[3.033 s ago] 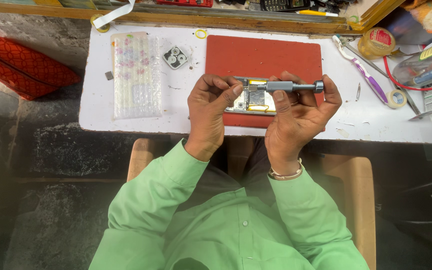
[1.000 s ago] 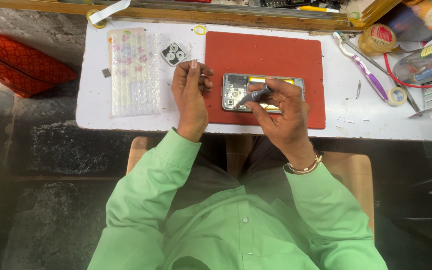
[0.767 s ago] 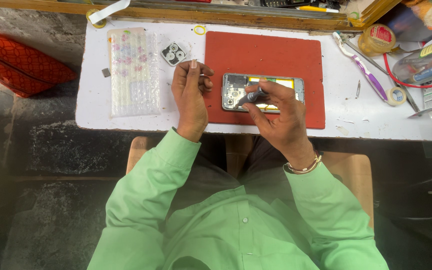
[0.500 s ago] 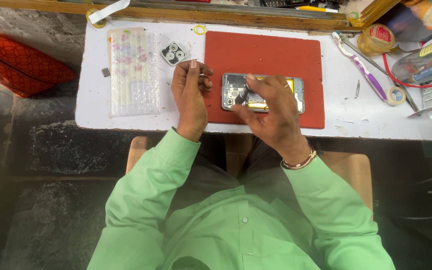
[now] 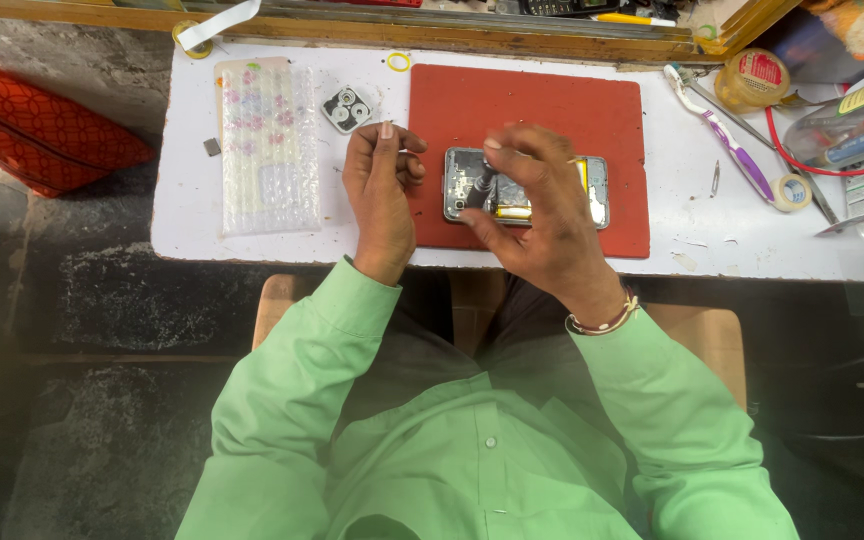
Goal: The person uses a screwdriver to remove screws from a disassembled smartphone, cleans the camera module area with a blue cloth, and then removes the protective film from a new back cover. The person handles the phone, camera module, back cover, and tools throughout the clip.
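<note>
An opened phone [image 5: 592, 190] with its back removed lies on a red mat [image 5: 542, 100] on the white table [image 5: 192, 200]. My right hand [image 5: 542, 220] is over the phone and grips a dark screwdriver [image 5: 481, 180], held nearly upright with its tip on the phone's left part. My left hand [image 5: 380, 185] rests at the mat's left edge. Its thumb and index finger are pinched together, and nothing shows between them. My right hand hides the middle of the phone.
A bubble-wrap sheet [image 5: 267, 145] and a small camera cover [image 5: 345, 108] lie left of the mat. To the right are a purple toothbrush [image 5: 724, 140], tweezers [image 5: 714, 178], a tape roll [image 5: 790, 192] and a yellow jar [image 5: 752, 78]. A red bag [image 5: 42, 130] lies far left.
Both hands held the screwdriver above the phone three seconds ago. My left hand has since let go and moved to the mat's left edge. My right hand stood the screwdriver upright on the phone.
</note>
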`<state>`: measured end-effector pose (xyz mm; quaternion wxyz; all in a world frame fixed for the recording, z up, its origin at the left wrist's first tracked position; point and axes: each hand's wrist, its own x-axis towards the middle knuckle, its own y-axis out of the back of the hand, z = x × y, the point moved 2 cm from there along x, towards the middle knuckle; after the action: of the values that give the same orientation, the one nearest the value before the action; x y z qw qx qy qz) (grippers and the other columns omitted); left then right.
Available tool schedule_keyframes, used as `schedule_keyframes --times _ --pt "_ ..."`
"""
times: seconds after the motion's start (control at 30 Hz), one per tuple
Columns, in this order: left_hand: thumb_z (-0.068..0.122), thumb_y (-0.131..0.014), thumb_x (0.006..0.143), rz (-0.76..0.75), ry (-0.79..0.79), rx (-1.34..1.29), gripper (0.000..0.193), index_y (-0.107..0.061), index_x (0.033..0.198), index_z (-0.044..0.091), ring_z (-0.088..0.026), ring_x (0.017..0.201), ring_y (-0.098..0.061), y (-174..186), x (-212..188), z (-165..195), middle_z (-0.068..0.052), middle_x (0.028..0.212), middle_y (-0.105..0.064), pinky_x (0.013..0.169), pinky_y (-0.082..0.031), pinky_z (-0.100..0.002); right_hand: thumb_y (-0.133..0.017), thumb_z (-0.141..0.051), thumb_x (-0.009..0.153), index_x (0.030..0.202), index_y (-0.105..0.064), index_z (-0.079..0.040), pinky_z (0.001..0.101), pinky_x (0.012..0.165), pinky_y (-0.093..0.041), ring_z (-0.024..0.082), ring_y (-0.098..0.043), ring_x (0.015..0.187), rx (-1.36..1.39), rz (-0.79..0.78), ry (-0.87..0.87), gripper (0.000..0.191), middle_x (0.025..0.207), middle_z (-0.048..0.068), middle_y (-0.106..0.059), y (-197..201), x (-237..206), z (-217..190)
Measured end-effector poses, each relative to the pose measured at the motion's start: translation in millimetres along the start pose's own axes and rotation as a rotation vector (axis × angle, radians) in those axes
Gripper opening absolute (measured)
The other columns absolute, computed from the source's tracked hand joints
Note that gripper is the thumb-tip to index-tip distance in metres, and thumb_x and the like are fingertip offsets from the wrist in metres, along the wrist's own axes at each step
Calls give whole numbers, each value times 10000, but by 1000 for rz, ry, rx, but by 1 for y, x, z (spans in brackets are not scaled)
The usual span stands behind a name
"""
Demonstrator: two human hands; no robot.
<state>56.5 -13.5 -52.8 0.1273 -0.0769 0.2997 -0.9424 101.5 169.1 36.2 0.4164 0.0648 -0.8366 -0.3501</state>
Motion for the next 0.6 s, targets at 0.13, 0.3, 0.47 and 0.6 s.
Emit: schedule_keyframes --times 0.13,0.3,0.47,0.6 --pt "257 -553 1093 -9 -24 -1 198 -571 1002 83 -70 696 -541 -1 1 -1 -49 898 -667 649 -459 -231 -862 -100 895 1396 -500 -89 526 1197 -417 280 -646 1115 19 9 42 618 1159 80 -675 0 1 -1" --pt "257 -555 1090 -5 -20 -6 195 -572 1001 84 -68 695 -541 -2 1 -1 -46 896 -669 648 -457 -228 -831 -80 907 1412 -500 -105 543 1247 -391 333 -625 1231 55 16 22 604 1293 139 -639 -3 -3 4" --pt "256 -553 1086 6 -10 -6 195 -576 1000 83 -66 690 -539 -2 -1 -1 -44 891 -667 643 -453 -227 -787 -40 962 1442 -484 -107 553 1303 -370 339 -626 1348 132 -19 36 572 1394 132 -644 -3 -6 6" --pt "250 -554 1093 -1 -27 -10 194 -573 1000 81 -67 695 -540 -3 0 -1 -47 896 -666 650 -456 -229 -865 -61 896 1399 -507 -92 528 1230 -413 321 -587 1254 23 -2 24 618 1317 132 -647 -3 -5 5"
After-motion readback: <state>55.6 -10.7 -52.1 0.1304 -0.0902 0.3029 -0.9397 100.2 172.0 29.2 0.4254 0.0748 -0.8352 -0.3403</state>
